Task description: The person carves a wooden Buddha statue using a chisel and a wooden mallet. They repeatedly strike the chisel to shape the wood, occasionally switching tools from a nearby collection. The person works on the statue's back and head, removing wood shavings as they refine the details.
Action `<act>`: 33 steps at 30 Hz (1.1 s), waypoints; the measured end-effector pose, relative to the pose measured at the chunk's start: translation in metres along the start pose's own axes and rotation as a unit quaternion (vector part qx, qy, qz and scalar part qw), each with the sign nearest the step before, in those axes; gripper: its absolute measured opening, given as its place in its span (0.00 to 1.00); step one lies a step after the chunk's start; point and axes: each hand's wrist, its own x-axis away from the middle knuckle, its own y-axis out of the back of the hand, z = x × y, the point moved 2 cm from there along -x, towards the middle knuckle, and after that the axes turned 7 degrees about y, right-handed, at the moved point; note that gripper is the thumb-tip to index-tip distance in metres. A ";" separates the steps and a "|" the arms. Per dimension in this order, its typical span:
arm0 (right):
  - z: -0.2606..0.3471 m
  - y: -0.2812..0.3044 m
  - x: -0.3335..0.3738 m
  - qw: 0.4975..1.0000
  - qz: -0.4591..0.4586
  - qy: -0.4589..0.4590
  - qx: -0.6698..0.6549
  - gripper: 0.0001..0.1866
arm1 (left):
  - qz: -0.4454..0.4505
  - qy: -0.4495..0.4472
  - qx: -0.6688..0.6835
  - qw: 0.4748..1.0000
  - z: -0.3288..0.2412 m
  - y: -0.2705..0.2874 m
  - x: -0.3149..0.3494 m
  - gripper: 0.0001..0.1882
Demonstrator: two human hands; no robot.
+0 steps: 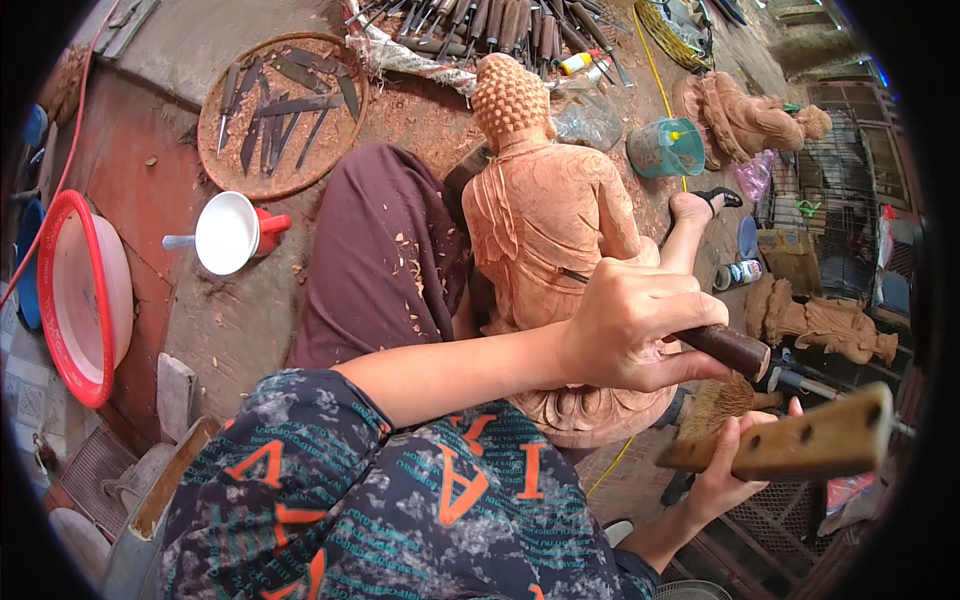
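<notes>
As the statue [550, 215] is set near one o'clock, presumably for easy reach, the chisel [722, 350] is gripped by the left hand [630, 325] near three, and the yellowish bar [800, 445], apparently for striking, is held by the right hand [722, 478] near four.

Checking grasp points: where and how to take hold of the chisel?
Probably by the chisel's thick wooden handle, from the right: its butt end sticks out past the left hand there, while the thin dark blade points left, at the statue's back.
</notes>
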 end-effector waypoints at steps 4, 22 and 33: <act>-0.003 -0.009 0.003 0.979 0.130 0.040 0.149 0.30 | 0.007 -0.001 -0.039 0.999 0.003 0.006 0.003 0.19; 0.002 -0.005 0.006 0.973 0.107 0.070 0.191 0.34 | 0.000 0.018 0.000 1.000 -0.001 0.012 0.004 0.21; 0.010 0.000 0.006 0.981 0.101 0.072 0.151 0.36 | -0.013 0.003 0.032 0.999 -0.005 0.005 0.006 0.20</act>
